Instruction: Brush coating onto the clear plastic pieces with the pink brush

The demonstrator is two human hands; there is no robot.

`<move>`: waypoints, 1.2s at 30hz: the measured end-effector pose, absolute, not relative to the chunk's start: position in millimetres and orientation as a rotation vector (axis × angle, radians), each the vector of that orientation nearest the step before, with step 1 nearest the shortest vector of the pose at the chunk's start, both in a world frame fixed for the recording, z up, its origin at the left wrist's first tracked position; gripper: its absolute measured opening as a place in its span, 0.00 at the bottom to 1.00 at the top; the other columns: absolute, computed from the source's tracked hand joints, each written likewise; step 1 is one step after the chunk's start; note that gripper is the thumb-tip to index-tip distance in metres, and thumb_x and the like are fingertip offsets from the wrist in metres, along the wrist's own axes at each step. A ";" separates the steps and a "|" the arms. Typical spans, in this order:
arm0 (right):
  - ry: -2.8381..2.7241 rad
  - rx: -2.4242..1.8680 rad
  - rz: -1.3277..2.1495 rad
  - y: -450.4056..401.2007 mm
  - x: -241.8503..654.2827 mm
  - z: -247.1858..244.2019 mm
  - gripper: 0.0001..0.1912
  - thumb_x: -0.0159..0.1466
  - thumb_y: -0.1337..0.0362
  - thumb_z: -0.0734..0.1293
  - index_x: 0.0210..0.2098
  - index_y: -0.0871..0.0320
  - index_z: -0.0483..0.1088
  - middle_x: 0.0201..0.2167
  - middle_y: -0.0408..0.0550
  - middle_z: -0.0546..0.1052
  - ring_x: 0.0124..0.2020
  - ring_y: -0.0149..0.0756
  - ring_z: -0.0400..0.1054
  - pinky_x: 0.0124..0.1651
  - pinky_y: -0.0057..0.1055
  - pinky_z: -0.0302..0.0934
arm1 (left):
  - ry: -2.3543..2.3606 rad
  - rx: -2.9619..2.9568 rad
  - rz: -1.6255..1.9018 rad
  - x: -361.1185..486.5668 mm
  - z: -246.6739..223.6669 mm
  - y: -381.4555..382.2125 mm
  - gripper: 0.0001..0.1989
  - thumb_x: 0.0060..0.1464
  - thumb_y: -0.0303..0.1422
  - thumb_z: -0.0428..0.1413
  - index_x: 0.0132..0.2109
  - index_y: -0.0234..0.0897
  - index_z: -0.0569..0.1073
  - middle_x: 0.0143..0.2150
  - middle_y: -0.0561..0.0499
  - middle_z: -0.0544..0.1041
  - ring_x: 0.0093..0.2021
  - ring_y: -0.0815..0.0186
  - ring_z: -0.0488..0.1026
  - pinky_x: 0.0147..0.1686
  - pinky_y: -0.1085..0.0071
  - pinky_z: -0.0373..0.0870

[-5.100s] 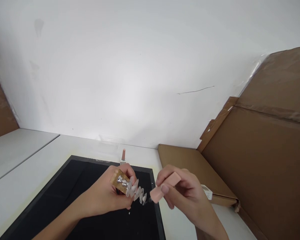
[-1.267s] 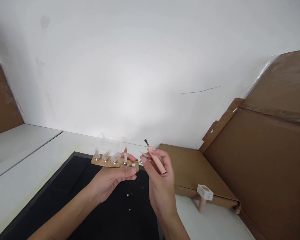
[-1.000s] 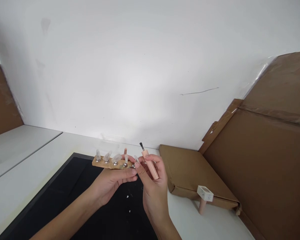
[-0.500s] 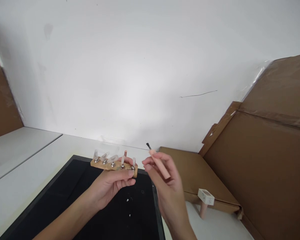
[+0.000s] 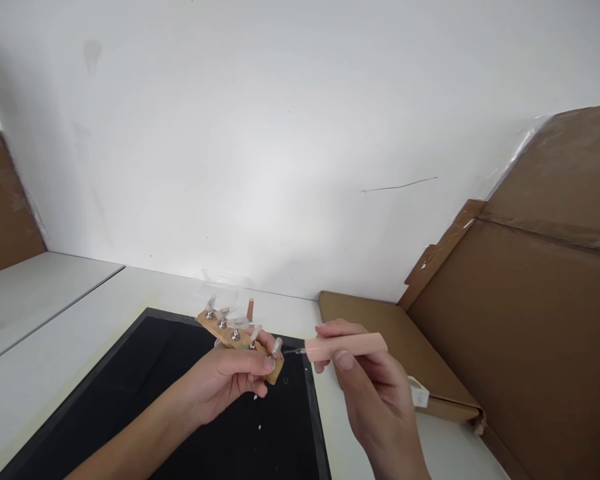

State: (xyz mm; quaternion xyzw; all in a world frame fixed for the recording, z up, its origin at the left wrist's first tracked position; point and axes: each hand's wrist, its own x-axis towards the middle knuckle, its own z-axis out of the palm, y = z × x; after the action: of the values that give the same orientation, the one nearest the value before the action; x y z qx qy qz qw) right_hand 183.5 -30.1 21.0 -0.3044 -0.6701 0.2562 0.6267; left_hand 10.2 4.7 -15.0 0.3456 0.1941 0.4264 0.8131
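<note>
My left hand (image 5: 217, 383) grips a wooden nail tip stand (image 5: 276, 372), thumb on top near its right end. Several clear false nail tips (image 5: 277, 347) stick up from round metal mounts along the strip, leaning at different angles. In my right hand (image 5: 380, 393) is a nail polish brush (image 5: 350, 345) with a pink handle, held nearly level. Its dark bristles point left and end right beside the rightmost nail tip; whether they touch it I cannot tell.
Under my hands lies a black mat (image 5: 145, 387) with small white specks. A slim pink cylinder (image 5: 251, 309) stands behind the strip. At right are a flat cardboard box (image 5: 370, 317), a partly hidden white block (image 5: 419, 392) and a tall cardboard panel (image 5: 540, 320). A white wall rises behind.
My right hand has moved right and down, turning the brush from pointing up to pointing left at the strip. The strip has shifted slightly right, its right end tilting lower.
</note>
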 end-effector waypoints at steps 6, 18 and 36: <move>-1.715 -0.569 0.555 -26.3 180.3 22.3 0.08 0.67 0.62 0.64 0.38 0.46 0.76 0.36 0.46 0.78 0.36 0.36 0.73 0.39 0.33 0.69 | 0.428 0.743 0.885 9.4 -19.3 5.3 0.11 0.37 0.26 0.68 0.30 0.31 0.76 0.24 0.55 0.69 0.21 0.77 0.66 0.18 0.85 0.66; -1.887 -0.328 0.398 -19.7 193.0 29.0 0.11 0.70 0.64 0.60 0.45 0.53 0.74 0.35 0.48 0.76 0.34 0.36 0.68 0.35 0.35 0.65 | 0.433 0.763 0.816 8.8 -17.8 6.6 0.10 0.36 0.27 0.67 0.29 0.32 0.76 0.24 0.55 0.70 0.21 0.76 0.66 0.16 0.85 0.66; -1.939 -0.386 0.282 -20.8 196.1 27.5 0.14 0.66 0.73 0.61 0.44 0.52 0.74 0.33 0.47 0.77 0.30 0.36 0.67 0.32 0.36 0.63 | 0.370 0.629 0.787 10.3 -18.9 5.3 0.09 0.35 0.22 0.64 0.28 0.30 0.74 0.27 0.51 0.75 0.22 0.76 0.70 0.19 0.85 0.68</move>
State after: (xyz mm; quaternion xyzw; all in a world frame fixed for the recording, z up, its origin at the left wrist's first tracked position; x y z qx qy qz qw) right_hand 196.1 -20.8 27.5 -0.1624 -0.8164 0.1189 0.5413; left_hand 10.3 5.3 -18.9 0.2994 0.1764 0.3748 0.8595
